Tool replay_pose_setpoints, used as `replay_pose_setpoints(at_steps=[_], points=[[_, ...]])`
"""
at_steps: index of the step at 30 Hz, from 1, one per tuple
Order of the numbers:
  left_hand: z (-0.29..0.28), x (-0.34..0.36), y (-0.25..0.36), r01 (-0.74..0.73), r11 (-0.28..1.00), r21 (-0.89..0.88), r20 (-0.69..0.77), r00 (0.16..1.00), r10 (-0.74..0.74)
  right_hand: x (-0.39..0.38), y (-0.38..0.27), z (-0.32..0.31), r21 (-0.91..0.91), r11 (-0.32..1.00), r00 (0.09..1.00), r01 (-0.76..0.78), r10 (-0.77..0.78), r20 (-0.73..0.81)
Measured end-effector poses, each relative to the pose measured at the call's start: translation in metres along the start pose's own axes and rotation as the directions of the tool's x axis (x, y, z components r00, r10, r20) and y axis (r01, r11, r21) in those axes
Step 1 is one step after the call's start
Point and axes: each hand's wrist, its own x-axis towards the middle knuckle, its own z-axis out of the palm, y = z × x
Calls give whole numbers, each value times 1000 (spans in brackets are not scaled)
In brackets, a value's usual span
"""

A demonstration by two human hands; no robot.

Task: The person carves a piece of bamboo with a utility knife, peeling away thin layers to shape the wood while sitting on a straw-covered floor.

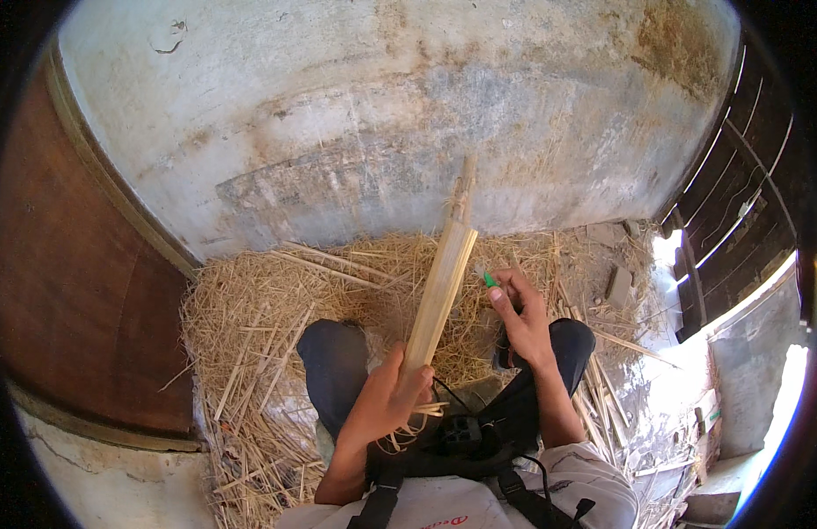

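The left hand (386,401) wraps round the lower end of a pale bamboo piece (439,291) slanting up through the middle of the frame. Just right of centre, the right hand (523,317) pinches a small green tool (489,279), apart from the bamboo. The piece looks light, dry and stiff to me, its long edges likely splintery; that lower end seems the surest hold. Loose straw (223,300) spreads at the left.

Your pale split stick (438,300) looks like smooth, straight-grained wood, your green handle (489,279) like plastic; your dark trousers (332,363) are matt cloth, and the wall (338,115) (plaster, by its look) is rough.
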Motion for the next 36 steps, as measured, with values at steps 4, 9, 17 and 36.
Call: replay_pose_setpoints(at_steps=[4,9,17,36], points=[[0,11,7,6,995,-102,36,999,-3,-9,-10,6,296,954,996,-53,31,80],[5,17,11,-23,995,-96,82,996,31,-17,-24,23,407,912,994,-39,-7,112],[10,24,15,-35,996,-76,68,997,40,-15,-16,19,254,962,991,97,-117,61],[17,20,26,-142,966,215,-197,963,186,-27,-29,12,-383,764,855,518,-459,240]])
